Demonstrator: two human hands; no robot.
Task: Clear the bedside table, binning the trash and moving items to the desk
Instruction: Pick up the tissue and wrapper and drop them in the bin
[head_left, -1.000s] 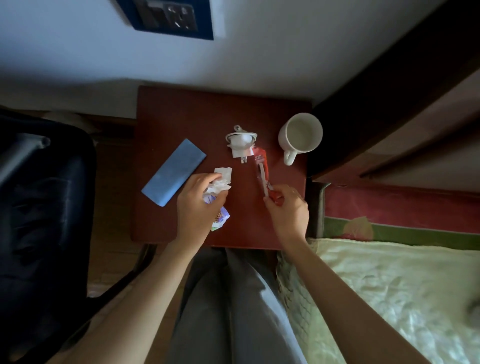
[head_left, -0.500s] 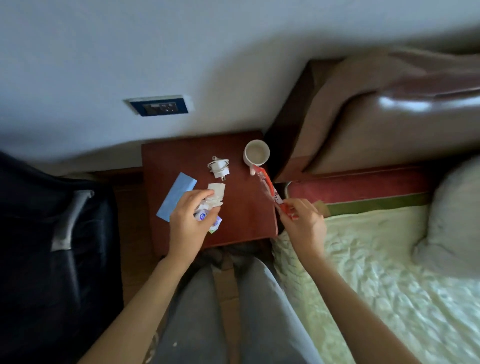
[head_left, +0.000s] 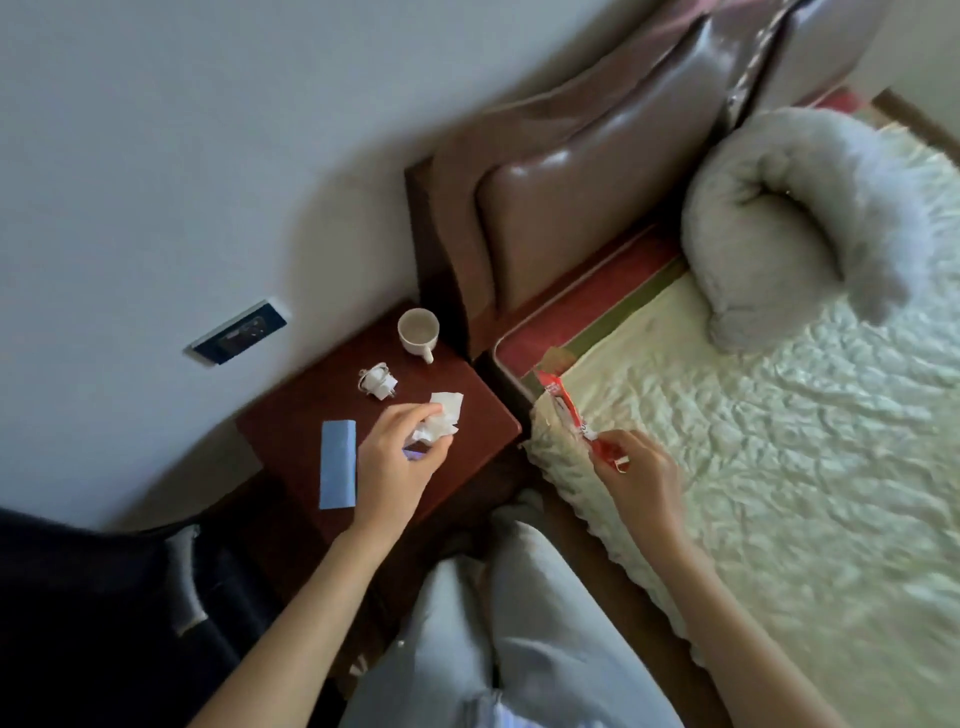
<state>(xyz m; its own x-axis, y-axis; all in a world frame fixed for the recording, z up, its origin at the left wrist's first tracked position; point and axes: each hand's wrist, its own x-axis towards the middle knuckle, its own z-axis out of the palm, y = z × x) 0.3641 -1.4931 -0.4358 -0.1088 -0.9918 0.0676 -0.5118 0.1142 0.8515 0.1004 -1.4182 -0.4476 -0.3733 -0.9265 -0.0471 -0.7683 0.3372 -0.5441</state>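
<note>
grey pillow (head_left: 795, 228) on the quilted bed (head_left: 779, 467), padded headboard (head_left: 587, 197) behind.

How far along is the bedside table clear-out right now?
Early. Nothing looks binned or moved to a desk; neither bin nor desk is in view. In hand: the left hand grips crumpled white paper over the bedside table, and the right hand pinches a red wrapper over the bed edge. Left on the table: mug, white charger, blue case.
</note>
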